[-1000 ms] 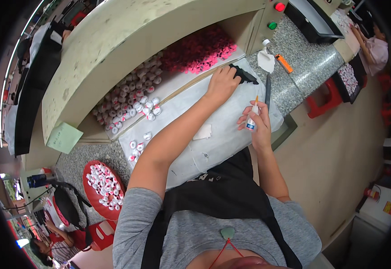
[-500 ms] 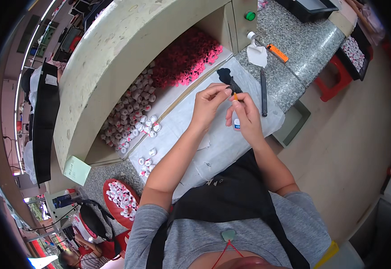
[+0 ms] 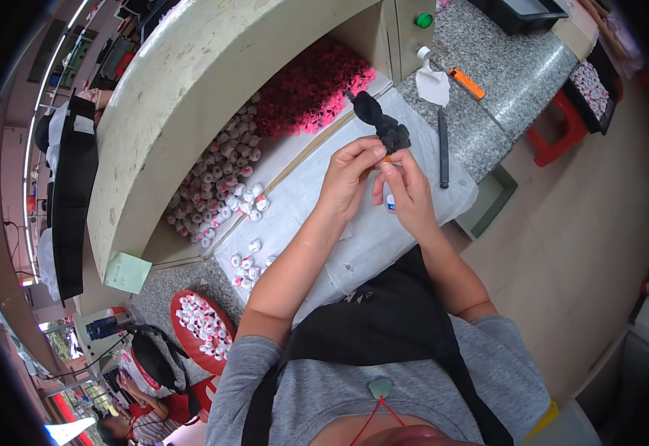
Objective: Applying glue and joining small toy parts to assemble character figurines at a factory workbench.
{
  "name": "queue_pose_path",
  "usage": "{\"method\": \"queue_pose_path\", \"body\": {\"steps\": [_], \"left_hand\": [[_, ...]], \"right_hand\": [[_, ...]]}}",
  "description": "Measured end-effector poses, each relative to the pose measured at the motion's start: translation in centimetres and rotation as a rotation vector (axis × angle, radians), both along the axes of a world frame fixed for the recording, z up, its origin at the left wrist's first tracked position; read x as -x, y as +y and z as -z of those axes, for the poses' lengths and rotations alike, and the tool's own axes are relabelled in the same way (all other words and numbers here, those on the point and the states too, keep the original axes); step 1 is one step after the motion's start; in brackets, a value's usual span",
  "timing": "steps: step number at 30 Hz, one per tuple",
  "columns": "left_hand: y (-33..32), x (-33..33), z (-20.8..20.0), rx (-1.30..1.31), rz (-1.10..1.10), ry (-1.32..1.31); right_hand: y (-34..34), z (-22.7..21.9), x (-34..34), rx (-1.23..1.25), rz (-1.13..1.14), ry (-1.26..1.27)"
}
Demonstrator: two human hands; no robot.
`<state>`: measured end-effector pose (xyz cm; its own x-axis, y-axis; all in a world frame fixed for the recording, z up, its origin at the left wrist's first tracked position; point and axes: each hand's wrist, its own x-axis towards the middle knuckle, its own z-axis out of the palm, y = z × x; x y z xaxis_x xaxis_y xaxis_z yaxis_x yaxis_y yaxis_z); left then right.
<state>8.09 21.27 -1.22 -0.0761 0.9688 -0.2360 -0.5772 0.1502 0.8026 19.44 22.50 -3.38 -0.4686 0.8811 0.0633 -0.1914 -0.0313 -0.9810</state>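
Note:
Over the white sheet [image 3: 317,215], both my hands are closed close together, fingertips almost meeting. With thumb and forefinger, my left hand [image 3: 352,175] pinches the near end of a black crumpled piece [image 3: 384,126], which looks like gathered fabric. My right hand [image 3: 407,195] is curled round a small bottle [image 3: 391,203] with a white and blue label. An orange tip [image 3: 387,158] shows between the fingertips, touching or very close to the black piece. Most of the bottle is hidden by my right fingers.
White rolled pieces [image 3: 220,163] and pink-red pieces [image 3: 317,82] lie heaped under the curved housing [image 3: 190,82]. A red bowl [image 3: 178,327] of white and pink pieces stands left. Rightward are an orange lighter-like object [image 3: 466,84], white tissue [image 3: 433,85] and dark stick-like tool [image 3: 443,149].
The black piece has shifted and now stretches farther out beyond my fingertips. My hands have drawn slightly closer together, covering more of the orange tip. The whole view has shifted slightly.

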Motion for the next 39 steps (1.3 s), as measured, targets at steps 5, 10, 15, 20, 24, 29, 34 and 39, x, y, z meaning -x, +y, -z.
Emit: {"method": "queue_pose_path", "body": {"steps": [5,10,15,20,24,29,34,39], "left_hand": [[-0.2,-0.1,-0.9,0.032,0.101,-0.171],[0.6,-1.9,-1.2,-0.062,-0.048,-0.091],[4.8,-0.1,-4.6,-0.309,-0.306,0.039],[8.3,0.2,-3.6,-0.364,-0.219,0.691],[8.7,1.3,2.2,-0.575,-0.132,1.419],[3.5,4.3,1.6,-0.557,-0.11,1.502],[-5.7,11.1,-1.3,-0.204,-0.464,1.303],[-13.7,14.3,0.2,0.063,-0.703,1.189]], "right_hand": [[-0.1,-0.2,0.1,-0.034,0.024,0.086],[0.1,-1.6,-0.8,-0.047,0.061,0.037],[-2.0,1.5,-2.3,0.074,-0.041,-0.025],[-2.6,0.5,-3.6,0.077,-0.004,0.091],[-2.2,0.7,-3.1,0.074,-0.009,0.074],[-1.6,1.5,-3.1,0.066,0.111,-0.014],[-0.7,3.3,-1.0,0.045,0.064,0.009],[0.4,3.4,1.9,0.04,-0.044,0.011]]}}
